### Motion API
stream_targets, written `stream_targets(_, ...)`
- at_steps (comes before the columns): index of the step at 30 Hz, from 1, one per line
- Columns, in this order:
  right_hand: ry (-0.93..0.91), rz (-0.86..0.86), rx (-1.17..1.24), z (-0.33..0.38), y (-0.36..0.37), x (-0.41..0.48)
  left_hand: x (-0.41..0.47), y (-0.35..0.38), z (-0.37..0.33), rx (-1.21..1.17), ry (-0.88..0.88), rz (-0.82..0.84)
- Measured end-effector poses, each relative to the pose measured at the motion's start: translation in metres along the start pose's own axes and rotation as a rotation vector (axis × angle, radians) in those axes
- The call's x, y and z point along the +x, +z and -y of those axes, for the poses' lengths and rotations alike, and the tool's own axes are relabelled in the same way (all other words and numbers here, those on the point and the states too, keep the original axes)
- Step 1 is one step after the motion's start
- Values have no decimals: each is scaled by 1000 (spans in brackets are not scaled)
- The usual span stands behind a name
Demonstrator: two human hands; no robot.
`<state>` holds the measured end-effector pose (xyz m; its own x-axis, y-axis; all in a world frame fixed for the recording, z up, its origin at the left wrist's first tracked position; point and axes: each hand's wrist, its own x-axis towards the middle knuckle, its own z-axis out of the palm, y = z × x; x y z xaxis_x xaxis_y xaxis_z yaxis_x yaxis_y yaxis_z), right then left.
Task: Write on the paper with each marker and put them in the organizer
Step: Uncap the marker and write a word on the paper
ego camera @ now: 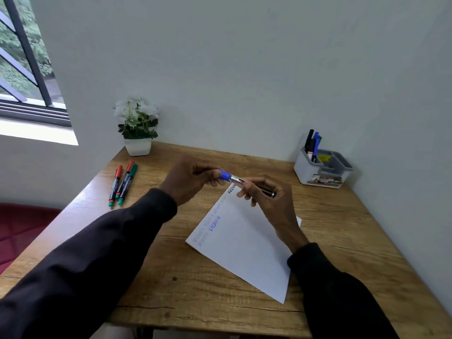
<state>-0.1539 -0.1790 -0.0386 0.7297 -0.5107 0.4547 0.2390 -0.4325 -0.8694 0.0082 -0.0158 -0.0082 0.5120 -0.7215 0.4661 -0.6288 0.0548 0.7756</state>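
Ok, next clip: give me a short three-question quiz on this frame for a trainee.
1. True or false: the left hand and the right hand both hold the blue-capped marker.
2. How many loose markers lie on the table, left of the paper?
3. In the organizer, the stored markers stand in: A, its left-end compartment; B, its middle; C, its right end.
Key: 1 true; 2 three; 3 A.
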Motion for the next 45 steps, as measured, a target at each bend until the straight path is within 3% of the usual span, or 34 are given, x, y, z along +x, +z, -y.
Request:
stream_targets(5, -53, 23, -386, 4, -13, 15, 13, 16, -10, -216, -85, -89)
stream_targets(12, -72, -12, -406, 5, -52, 43, 44, 36, -22, -274, -73, -108)
stream_targets(16, -55, -196, -366, -5, -99, 64, 51, 47, -22, -300, -64, -93)
stream_targets(20, -77, -402, -475, -10, -150, 91, 52, 53, -21, -281, -69, -66)
stream_targets(25, -79, -460, -549, -9, -192, 123, 56, 53, -19, -231, -58, -83)
stream_targets(38, 66, -271, -670, -31, -189, 138, 47, 39, -4, -165, -99, -102)
stream_targets(45, 95, -252, -762, -54, -178, 133, 41, 29, 2, -151, -136, -108)
